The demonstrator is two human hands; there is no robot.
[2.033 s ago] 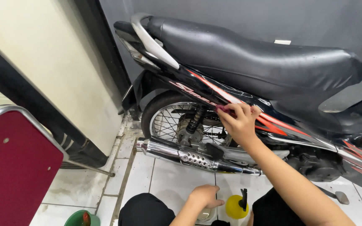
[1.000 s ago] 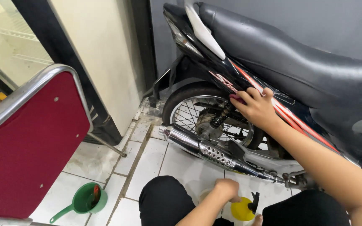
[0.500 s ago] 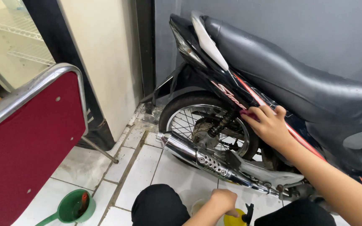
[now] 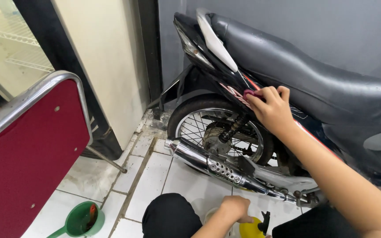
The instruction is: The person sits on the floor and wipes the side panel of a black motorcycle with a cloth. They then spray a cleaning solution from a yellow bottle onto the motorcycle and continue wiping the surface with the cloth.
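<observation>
My right hand [image 4: 273,111] presses a small red cloth [image 4: 251,93] against the black and red side panel [image 4: 239,90] of a motorcycle, just under its black seat [image 4: 314,75] and above the rear wheel [image 4: 199,128]. Low in the view, my left hand [image 4: 235,208] is curled over the rim of a pale container [image 4: 208,217] on the floor. A yellow bottle [image 4: 248,230] with a black nozzle [image 4: 265,220] stands right beside it. My dark-clad knee [image 4: 168,216] is next to that hand.
A chrome exhaust pipe [image 4: 208,164] runs low along the wheel. A red chair back with a chrome frame [image 4: 31,145] fills the left. A green scoop [image 4: 81,220] lies on the white floor tiles [image 4: 151,185]. A grey wall stands behind the bike.
My right hand with the cloth has slid up and back along the side panel toward the tail. The left hand has stayed at the container. The view has shifted slightly.
</observation>
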